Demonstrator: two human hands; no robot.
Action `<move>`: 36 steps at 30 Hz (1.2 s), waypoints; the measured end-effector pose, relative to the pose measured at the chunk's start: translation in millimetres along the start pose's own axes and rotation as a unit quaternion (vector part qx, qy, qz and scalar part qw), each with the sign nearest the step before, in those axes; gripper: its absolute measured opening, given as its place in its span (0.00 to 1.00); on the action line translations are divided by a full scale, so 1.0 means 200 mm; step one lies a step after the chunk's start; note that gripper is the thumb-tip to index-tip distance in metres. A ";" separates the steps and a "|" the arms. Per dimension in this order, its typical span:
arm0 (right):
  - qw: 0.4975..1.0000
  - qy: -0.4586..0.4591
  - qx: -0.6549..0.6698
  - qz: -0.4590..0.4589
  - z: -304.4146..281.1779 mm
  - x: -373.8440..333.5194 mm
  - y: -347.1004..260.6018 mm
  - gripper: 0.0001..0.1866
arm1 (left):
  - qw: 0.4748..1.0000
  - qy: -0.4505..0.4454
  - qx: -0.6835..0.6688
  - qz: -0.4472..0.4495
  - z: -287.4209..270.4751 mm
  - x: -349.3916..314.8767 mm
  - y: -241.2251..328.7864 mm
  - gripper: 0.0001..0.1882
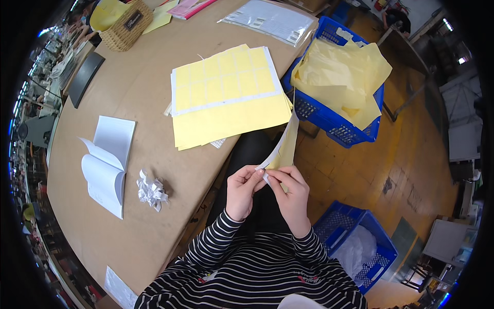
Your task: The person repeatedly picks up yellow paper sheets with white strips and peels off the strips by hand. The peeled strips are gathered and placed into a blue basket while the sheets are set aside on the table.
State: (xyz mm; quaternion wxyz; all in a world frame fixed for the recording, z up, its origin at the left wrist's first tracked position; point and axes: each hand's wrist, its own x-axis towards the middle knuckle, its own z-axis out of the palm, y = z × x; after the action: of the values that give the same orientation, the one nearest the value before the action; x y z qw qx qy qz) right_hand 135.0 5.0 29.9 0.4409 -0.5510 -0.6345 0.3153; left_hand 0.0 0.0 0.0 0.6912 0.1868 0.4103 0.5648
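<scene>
In front of my body, a yellow sheet with a white border (289,146) hangs curved and nearly edge-on, its upper end beside the table edge. My left hand (241,191) pinches the sheet's near end between thumb and fingers. Close against it, my right hand (291,191) pinches the same end, where a narrow white strip of the border sticks out between the fingertips. On the table ahead lies a stack of yellow sheets (226,121). Its top sheet of yellow labels (224,80) has a white border and a grid of rectangles.
A blue crate (337,126) with crumpled yellow paper (339,72) stands right of the table; another blue crate (378,265) holds clear plastic. On the table are an open notebook (110,159), crumpled white paper (151,190), a wicker basket (126,31) and a plastic-wrapped pack (267,21).
</scene>
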 end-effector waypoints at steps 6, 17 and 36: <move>0.999 0.052 0.004 0.001 0.02 -0.02 0.02 0.08 | 0.999 0.007 -0.043 -0.026 -0.02 -0.01 -0.04 0.07; 0.996 0.082 0.040 0.011 0.00 -0.07 0.05 0.06 | 0.994 0.041 0.098 0.029 0.04 -0.06 -0.07 0.09; 0.986 0.035 0.160 -0.007 -0.04 -0.04 0.06 0.05 | 0.899 -0.108 0.395 0.153 0.08 -0.05 0.07 0.18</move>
State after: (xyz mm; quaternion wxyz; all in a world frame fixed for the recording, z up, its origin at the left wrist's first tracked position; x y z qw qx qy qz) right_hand 148.0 -0.7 20.6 0.5476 -0.4796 -0.5640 0.3900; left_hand 2.8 -1.8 22.3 0.5059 0.5651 0.4886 0.4313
